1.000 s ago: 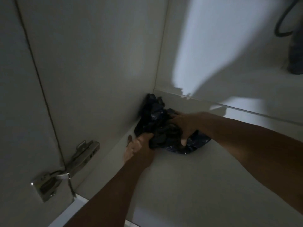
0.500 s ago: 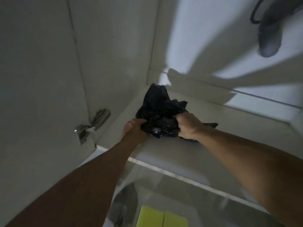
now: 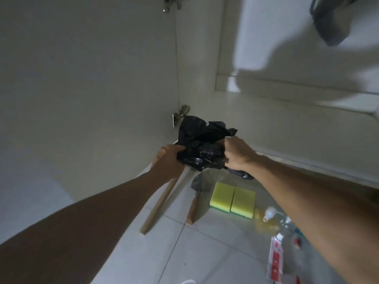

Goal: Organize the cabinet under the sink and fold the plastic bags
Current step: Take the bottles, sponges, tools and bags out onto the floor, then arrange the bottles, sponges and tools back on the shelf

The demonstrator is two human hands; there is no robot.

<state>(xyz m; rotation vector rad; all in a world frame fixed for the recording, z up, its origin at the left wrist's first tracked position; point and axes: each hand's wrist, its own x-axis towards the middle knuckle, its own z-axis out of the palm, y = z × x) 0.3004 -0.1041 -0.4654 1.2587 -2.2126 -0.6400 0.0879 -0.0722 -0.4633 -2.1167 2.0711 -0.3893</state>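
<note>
A crumpled bundle of black plastic bags (image 3: 202, 143) is held up in front of the cabinet's front edge, over the tiled floor. My left hand (image 3: 167, 158) grips its left side and my right hand (image 3: 235, 153) grips its right side, fingers curled into the plastic. A dark flap of bag hangs below my right wrist. The white cabinet floor (image 3: 276, 128) lies behind the bundle, partly in shadow.
The open cabinet door (image 3: 82, 78) with its metal hinge (image 3: 178, 116) stands at left. On the floor tiles lie a wooden stick (image 3: 158, 206), a small trowel (image 3: 198, 193), two yellow sponges (image 3: 232, 199) and a clear bottle (image 3: 281, 249) with a red label. A grey drain pipe (image 3: 332, 23) hangs top right.
Both hands have pulled the black bag bundle out of the cabinet's back left corner, toward me and past the front edge. The view has dropped, and the floor items have come into sight.
</note>
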